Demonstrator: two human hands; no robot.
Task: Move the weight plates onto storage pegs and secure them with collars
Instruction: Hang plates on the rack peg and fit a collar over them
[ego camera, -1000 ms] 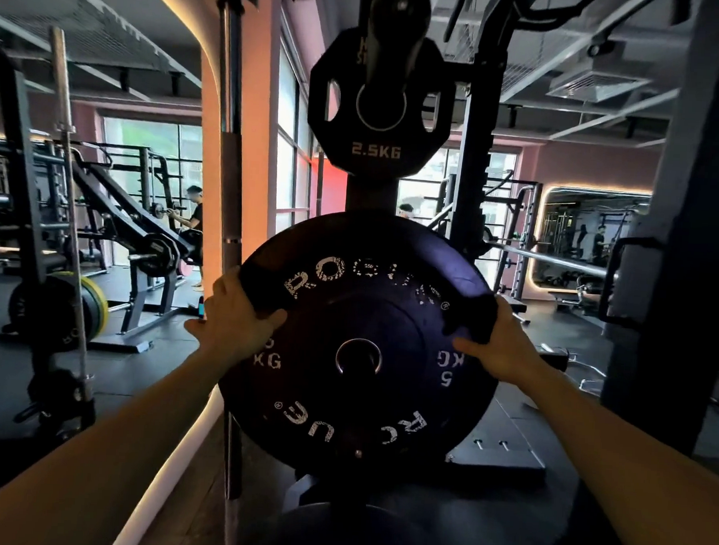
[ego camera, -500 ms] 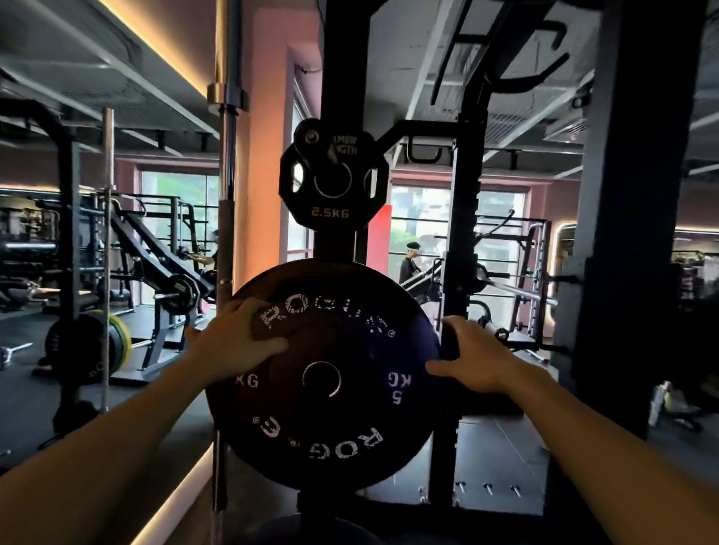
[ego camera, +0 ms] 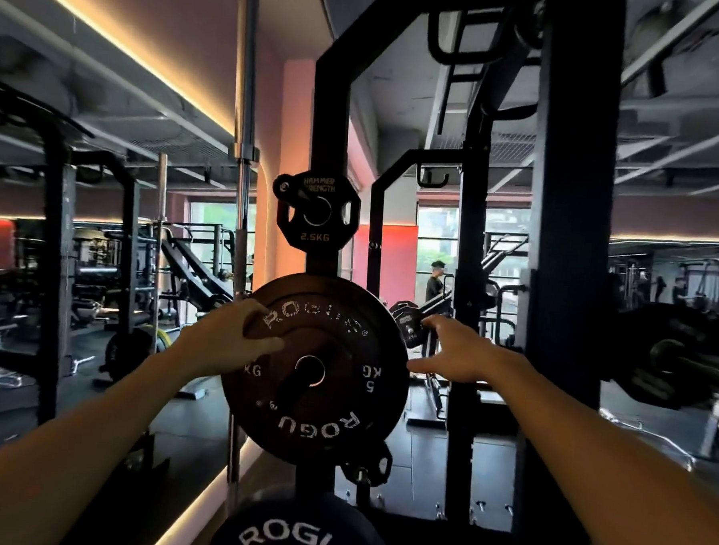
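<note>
The big round black rubber weight plate (ego camera: pixel 315 370) with white letters hangs on a dark peg (ego camera: pixel 302 384) that pokes through its middle hole, pointing back toward the person. The left hand (ego camera: pixel 225 340) is closer: it holds the plate's upper left edge, thumb flat on the front. The right hand (ego camera: pixel 455 352) is just off the plate's right edge, fingers spread and holding nothing. Half a second ago that hand was gripping the plate's right rim; now it has let go. The plate also sits further from the camera, against the black steel post (ego camera: pixel 329 145). No collar shows on the peg yet.
</note>
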